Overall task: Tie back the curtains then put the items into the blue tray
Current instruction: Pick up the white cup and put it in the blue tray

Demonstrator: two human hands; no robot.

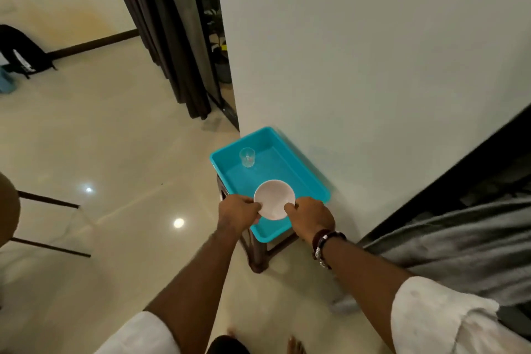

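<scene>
Hands hold a white bowl over the blue tray, left hand and right hand each gripping its rim. A glass stands in the tray's far corner.

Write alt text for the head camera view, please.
Both hands, left hand and right hand, hold a white bowl over a blue tray on a small stool; a glass stands in the tray's far end.

A dark wooden stool stands at lower centre on the glossy cream floor. Grey fabric lies at lower right. At far left sits what may be a black bag.
</scene>
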